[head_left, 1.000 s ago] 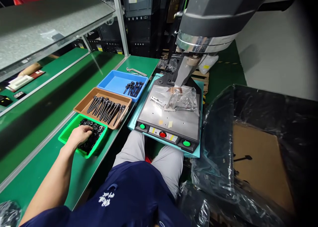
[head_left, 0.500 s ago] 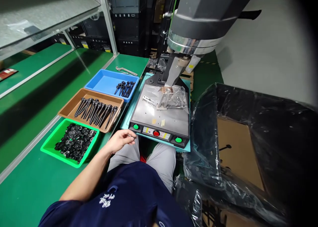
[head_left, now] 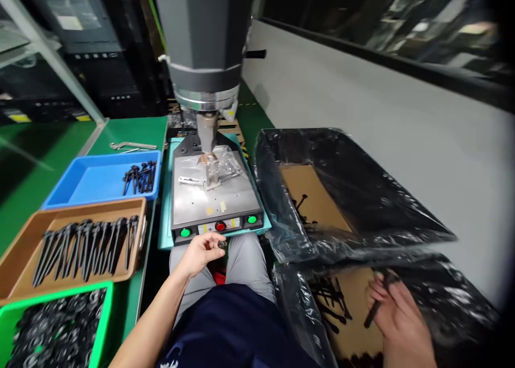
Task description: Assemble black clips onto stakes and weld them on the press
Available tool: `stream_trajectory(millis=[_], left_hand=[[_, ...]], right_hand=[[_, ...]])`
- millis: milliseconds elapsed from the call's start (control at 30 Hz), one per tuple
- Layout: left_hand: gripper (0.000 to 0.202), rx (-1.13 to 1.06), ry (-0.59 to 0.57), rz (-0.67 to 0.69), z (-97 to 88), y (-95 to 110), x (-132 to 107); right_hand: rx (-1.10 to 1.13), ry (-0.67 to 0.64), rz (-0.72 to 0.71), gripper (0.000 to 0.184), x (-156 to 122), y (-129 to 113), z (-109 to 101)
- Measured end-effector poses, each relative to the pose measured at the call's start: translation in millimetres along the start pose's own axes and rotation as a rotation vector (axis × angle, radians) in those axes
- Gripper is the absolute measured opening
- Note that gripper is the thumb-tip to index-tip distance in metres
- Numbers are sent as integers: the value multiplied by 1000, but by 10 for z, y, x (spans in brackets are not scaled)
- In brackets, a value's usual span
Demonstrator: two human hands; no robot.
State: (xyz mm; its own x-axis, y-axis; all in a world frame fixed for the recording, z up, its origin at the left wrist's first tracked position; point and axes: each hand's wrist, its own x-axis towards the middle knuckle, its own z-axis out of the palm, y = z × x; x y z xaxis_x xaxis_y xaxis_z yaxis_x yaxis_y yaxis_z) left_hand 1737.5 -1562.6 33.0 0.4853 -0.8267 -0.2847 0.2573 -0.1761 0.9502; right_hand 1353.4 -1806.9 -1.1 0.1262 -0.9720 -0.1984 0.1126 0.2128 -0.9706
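Observation:
My left hand (head_left: pixel 201 252) hovers over my lap just below the press's button panel (head_left: pixel 219 226), its fingers pinched on a small black ring part (head_left: pixel 221 244). My right hand (head_left: pixel 396 317) is low on the right, inside a plastic-lined cardboard box (head_left: pixel 346 330), fingers closed round a long black pin (head_left: pixel 376 302). More black pins (head_left: pixel 328 298) lie in that box. The press head (head_left: pixel 205 51) stands over the metal plate (head_left: pixel 213 191), where a small fixture (head_left: pixel 209 167) sits under clear plastic.
Three trays line the green bench on the left: a blue one (head_left: pixel 92 177) with a few pins, a brown one (head_left: pixel 24 234) with several pins, a green one (head_left: pixel 102 325) full of small black rings. A second lined box (head_left: pixel 362 196) stands to the right. A wrench (head_left: pixel 132 146) lies behind the trays.
The view has swung right. My left hand left the green tray and came to my lap with a small part. My right hand has come into view holding a pin.

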Motion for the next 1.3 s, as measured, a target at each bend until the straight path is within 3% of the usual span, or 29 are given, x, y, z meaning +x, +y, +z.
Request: stream_trajectory(millis=[67,133,267,333,433,667,833,933,1100,1167,1300], left_hand=[[39,26,-29,-11,26,8,35],[40,34,-55,-19,51,40,38],[41,64,-41,28,49,135,-51],[37,93,-11,80,22,175,-120],[31,146,21,183,-31,212,-211],[30,358,9,264,-91,277,-253],[35,528,-109,311,-75,321,-197],[37,557,-165,294,-92,306,-167],[36,567,-163,274,-135,264,-132],[34,567,-170,263,-147,269,-134],[29,621,-226,230,-136,352,-175]], right_hand=[[42,-187,53,36,-97,-150,338],[-37,-424,130,44,-221,-170,838],[-103,-924,254,49,-495,76,1838],[-71,-1074,261,51,-623,212,2175],[-28,-1174,233,49,-753,319,2455],[-96,-1203,146,42,-796,309,2566],[-136,-1156,61,30,-799,271,2511],[-174,-1119,-41,23,-812,247,2478],[-265,-1023,-278,14,-832,198,2462],[-257,-1039,-221,18,-831,216,2468],[-128,-1173,184,45,-815,342,2489]])
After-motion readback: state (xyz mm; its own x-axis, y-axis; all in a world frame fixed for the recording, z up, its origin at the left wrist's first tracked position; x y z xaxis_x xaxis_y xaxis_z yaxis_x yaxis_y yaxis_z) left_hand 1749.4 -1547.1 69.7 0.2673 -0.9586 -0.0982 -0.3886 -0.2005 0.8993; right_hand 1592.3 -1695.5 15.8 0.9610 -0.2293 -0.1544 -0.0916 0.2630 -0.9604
